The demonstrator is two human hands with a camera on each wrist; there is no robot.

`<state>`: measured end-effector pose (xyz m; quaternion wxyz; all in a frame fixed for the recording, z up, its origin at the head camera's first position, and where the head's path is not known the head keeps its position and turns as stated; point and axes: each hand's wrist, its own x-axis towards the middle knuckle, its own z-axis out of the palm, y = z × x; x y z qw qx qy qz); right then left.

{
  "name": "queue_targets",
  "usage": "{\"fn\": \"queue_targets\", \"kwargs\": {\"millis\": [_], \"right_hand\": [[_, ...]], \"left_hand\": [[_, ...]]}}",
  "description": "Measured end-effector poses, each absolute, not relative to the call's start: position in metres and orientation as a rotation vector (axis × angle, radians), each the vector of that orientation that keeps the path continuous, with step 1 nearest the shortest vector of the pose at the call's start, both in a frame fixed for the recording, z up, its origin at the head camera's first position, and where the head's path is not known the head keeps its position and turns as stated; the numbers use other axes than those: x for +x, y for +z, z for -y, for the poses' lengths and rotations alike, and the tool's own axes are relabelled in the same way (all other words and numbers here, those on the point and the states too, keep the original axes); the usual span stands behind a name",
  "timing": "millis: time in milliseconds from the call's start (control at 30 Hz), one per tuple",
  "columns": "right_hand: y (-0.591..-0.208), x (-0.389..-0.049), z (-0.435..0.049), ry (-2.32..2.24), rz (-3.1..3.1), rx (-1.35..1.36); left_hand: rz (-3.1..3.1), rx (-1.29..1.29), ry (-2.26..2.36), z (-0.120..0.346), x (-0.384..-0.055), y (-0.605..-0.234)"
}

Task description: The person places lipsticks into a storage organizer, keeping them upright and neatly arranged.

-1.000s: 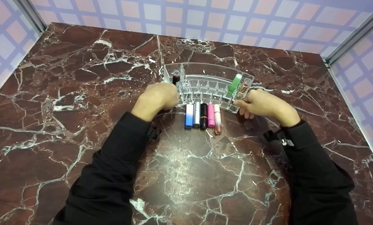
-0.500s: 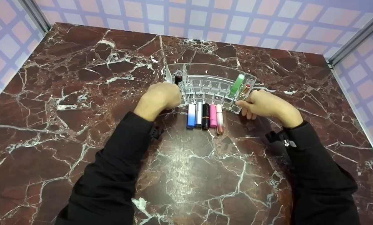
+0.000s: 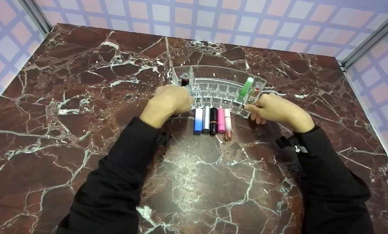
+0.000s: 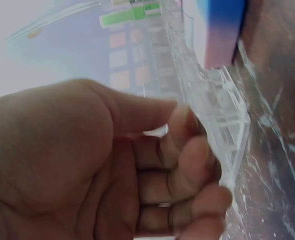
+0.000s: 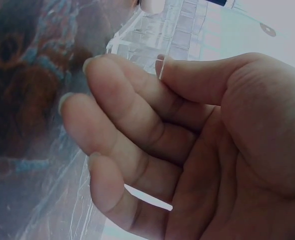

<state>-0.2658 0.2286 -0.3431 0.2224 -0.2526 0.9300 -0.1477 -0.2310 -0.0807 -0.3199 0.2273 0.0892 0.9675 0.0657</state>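
Observation:
A clear acrylic lipstick organizer, curved and tiered, stands on the table between both hands. My left hand is at its left end, fingers curled and thumb against the index finger; the left wrist view shows the organizer just behind the fingertips. My right hand pinches the right front corner between thumb and index finger, the other fingers loosely bent. Inside stand a dark tube at left, a green tube and a gold lipstick with a red tip at right.
In front of the organizer several cosmetic tubes lie in a row: a blue-and-white one, a silver one, a black one, a pink one and a white-to-brown one. The marbled table has patterned panels behind it.
My left hand has shifted slightly right along the organizer's front, its thumb side further over the front edge. The right hand keeps its pinch. The organizer and tubes look unmoved on the table.

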Motion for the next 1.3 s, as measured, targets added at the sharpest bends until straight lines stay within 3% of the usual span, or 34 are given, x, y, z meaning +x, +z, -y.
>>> {"fn": "queue_targets", "kwargs": {"millis": [233, 800, 1300], "right_hand": [[-0.343, -0.266, -0.229, -0.394, -2.582, -0.695], [-0.343, -0.267, -0.229, -0.403, -2.567, -0.697], [-0.344, -0.268, -0.23, -0.391, -2.585, -0.718]], "left_hand": [[-2.653, 0.368, 0.232, 0.068, -0.223, -0.321], [-2.667, 0.387, 0.146, 0.059, -0.222, -0.333], [-2.616, 0.192, 0.003, 0.064, -0.225, -0.334]]}}
